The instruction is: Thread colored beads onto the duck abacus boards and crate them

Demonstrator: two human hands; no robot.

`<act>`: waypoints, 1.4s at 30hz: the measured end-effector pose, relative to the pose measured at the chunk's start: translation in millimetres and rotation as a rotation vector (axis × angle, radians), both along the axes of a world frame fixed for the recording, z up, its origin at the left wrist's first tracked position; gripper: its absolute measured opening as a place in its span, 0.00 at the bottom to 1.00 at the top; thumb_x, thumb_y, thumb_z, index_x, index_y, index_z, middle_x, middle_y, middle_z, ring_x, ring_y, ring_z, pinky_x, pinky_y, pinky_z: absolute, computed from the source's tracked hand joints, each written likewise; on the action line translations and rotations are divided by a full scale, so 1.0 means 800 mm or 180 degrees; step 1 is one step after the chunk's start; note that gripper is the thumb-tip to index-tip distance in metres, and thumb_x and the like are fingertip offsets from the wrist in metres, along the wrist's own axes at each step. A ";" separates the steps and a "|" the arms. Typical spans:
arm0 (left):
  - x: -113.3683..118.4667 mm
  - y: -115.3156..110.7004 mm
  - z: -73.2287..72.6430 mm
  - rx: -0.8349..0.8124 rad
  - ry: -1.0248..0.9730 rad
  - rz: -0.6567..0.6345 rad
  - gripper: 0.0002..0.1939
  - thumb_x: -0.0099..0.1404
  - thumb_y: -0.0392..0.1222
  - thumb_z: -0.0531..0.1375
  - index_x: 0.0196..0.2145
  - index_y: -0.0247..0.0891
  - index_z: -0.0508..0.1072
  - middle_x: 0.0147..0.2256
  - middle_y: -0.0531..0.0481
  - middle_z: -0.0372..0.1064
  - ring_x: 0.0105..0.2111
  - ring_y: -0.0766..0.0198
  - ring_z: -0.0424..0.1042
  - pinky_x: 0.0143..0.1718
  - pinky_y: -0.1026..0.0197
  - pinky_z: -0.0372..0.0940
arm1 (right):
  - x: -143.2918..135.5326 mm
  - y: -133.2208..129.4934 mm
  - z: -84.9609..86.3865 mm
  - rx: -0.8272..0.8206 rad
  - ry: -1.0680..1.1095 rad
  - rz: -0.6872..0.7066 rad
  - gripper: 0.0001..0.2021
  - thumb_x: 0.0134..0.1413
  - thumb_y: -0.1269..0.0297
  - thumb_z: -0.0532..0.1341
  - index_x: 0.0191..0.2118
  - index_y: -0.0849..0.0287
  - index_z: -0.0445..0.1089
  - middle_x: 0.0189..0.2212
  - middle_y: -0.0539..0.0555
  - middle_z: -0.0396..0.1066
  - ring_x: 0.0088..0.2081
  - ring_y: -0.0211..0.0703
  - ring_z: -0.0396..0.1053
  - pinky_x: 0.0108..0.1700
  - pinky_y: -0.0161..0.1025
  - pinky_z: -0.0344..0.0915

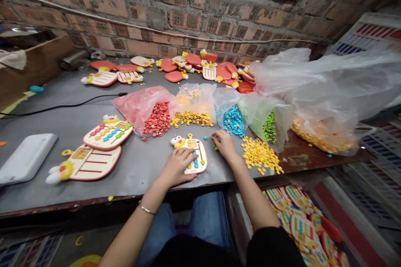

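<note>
A cream toy board [200, 154] with a red rim and a yellow-and-white animal head lies on the table in front of me. Blue, yellow and green pieces sit in its slots. My left hand [178, 167] grips the board's near left side, fingers across its face, covering part of the slots. Just right of the board, my right hand [224, 142] has its fingers bent together over small green beads [215, 146]; the fingertips are partly hidden. A loose blue bead [205, 138] lies between the board and that hand.
Open bags of red beads [157, 119], yellow beads [192, 118], blue beads [234, 121] and green beads [269, 127] stand behind. Yellow pieces [261, 155] are heaped at right. Two boards [97, 160] overlap at left, near a white box [26, 158]. More boards [194, 60] line the wall.
</note>
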State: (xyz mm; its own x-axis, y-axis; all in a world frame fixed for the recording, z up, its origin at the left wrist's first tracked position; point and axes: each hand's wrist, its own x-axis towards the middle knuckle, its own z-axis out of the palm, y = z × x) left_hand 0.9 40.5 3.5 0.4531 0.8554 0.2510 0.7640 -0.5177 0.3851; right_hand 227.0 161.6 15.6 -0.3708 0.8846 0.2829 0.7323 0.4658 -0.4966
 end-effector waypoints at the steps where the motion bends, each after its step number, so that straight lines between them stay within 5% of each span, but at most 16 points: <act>1: 0.000 0.000 0.001 -0.0006 0.0001 0.0001 0.31 0.54 0.50 0.66 0.55 0.43 0.67 0.58 0.43 0.62 0.56 0.47 0.58 0.56 0.45 0.53 | -0.004 -0.004 0.001 -0.0020 0.0329 0.0128 0.06 0.55 0.72 0.57 0.34 0.60 0.72 0.34 0.56 0.72 0.37 0.45 0.69 0.41 0.40 0.65; 4: 0.001 0.000 0.003 -0.0029 0.0011 0.0004 0.31 0.54 0.50 0.65 0.55 0.43 0.67 0.58 0.43 0.62 0.56 0.48 0.59 0.56 0.46 0.53 | -0.023 -0.015 -0.001 -0.0141 0.0948 0.0545 0.05 0.57 0.68 0.58 0.35 0.58 0.72 0.34 0.55 0.73 0.37 0.44 0.70 0.40 0.40 0.66; 7: 0.002 0.000 0.005 -0.0052 0.0011 0.0018 0.31 0.53 0.49 0.65 0.55 0.43 0.67 0.58 0.44 0.62 0.56 0.48 0.59 0.56 0.46 0.53 | -0.045 -0.022 -0.010 -0.0048 0.0648 0.0803 0.05 0.57 0.71 0.58 0.34 0.58 0.71 0.35 0.55 0.73 0.38 0.43 0.69 0.43 0.40 0.65; 11: 0.002 0.001 0.005 -0.0050 0.0042 0.0008 0.31 0.53 0.49 0.66 0.54 0.43 0.67 0.58 0.44 0.62 0.55 0.48 0.60 0.56 0.47 0.53 | -0.054 -0.027 -0.012 0.0257 0.0070 0.0723 0.04 0.55 0.71 0.61 0.31 0.58 0.71 0.35 0.55 0.73 0.44 0.47 0.65 0.47 0.44 0.60; 15: 0.001 0.001 0.004 -0.0013 0.0047 0.0002 0.31 0.54 0.49 0.65 0.55 0.41 0.67 0.58 0.43 0.62 0.55 0.48 0.60 0.56 0.47 0.53 | -0.030 -0.023 -0.004 -0.0011 0.0394 0.0854 0.06 0.57 0.66 0.61 0.29 0.58 0.71 0.34 0.54 0.72 0.41 0.44 0.67 0.45 0.41 0.61; 18: 0.001 0.001 0.004 0.0005 0.0017 -0.0016 0.30 0.54 0.49 0.65 0.54 0.42 0.67 0.58 0.43 0.62 0.55 0.49 0.60 0.56 0.48 0.53 | -0.006 -0.007 -0.007 -0.0012 0.0501 0.0283 0.05 0.58 0.69 0.58 0.36 0.59 0.72 0.36 0.55 0.70 0.40 0.44 0.67 0.44 0.40 0.63; 21: 0.001 0.001 0.005 -0.0031 0.0008 -0.0022 0.30 0.54 0.49 0.65 0.54 0.42 0.67 0.57 0.43 0.62 0.55 0.49 0.60 0.56 0.47 0.53 | 0.006 0.010 -0.017 0.0020 -0.0115 -0.0040 0.10 0.55 0.74 0.58 0.42 0.59 0.73 0.39 0.57 0.69 0.42 0.46 0.66 0.47 0.43 0.62; 24: 0.001 0.001 0.005 -0.0058 -0.0002 -0.0012 0.30 0.54 0.49 0.65 0.54 0.42 0.67 0.57 0.43 0.62 0.55 0.48 0.60 0.55 0.47 0.53 | 0.002 0.016 -0.020 -0.0010 -0.0535 0.0040 0.09 0.55 0.77 0.57 0.37 0.61 0.73 0.35 0.57 0.69 0.40 0.46 0.66 0.45 0.42 0.62; 30: 0.001 0.000 0.005 -0.0035 0.0045 -0.0011 0.31 0.55 0.49 0.64 0.56 0.45 0.66 0.58 0.44 0.61 0.56 0.47 0.59 0.56 0.46 0.53 | -0.020 0.002 -0.001 -0.0240 0.0126 0.0543 0.05 0.57 0.72 0.58 0.34 0.60 0.71 0.31 0.52 0.67 0.34 0.40 0.65 0.38 0.36 0.61; 33: 0.001 0.000 0.004 -0.0026 0.0061 -0.0007 0.31 0.55 0.50 0.64 0.56 0.44 0.66 0.58 0.44 0.61 0.56 0.47 0.59 0.56 0.46 0.53 | -0.033 -0.006 0.010 -0.0327 -0.0164 0.0847 0.06 0.59 0.71 0.57 0.33 0.60 0.71 0.31 0.52 0.66 0.35 0.40 0.65 0.39 0.35 0.60; 37: 0.002 0.000 0.004 -0.0026 0.0058 -0.0001 0.31 0.55 0.50 0.65 0.56 0.43 0.66 0.58 0.43 0.61 0.55 0.47 0.60 0.56 0.46 0.53 | -0.046 -0.005 0.017 -0.0027 -0.0781 0.0802 0.06 0.60 0.70 0.57 0.33 0.60 0.72 0.33 0.56 0.66 0.38 0.44 0.64 0.40 0.38 0.59; 42: 0.002 0.000 0.004 -0.0038 0.0039 0.0005 0.31 0.54 0.49 0.65 0.56 0.44 0.66 0.58 0.44 0.61 0.55 0.47 0.59 0.56 0.45 0.53 | -0.059 -0.002 0.005 -0.0155 -0.0298 0.0853 0.06 0.58 0.75 0.58 0.34 0.60 0.71 0.33 0.53 0.66 0.37 0.41 0.64 0.40 0.35 0.60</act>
State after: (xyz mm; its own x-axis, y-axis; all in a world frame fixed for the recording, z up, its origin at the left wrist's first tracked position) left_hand 2.3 40.7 6.8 0.4548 0.8590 0.2352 0.7696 -0.5119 0.3818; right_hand 179.9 160.0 20.0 -0.6156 0.7633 0.1959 0.6301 0.6261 -0.4593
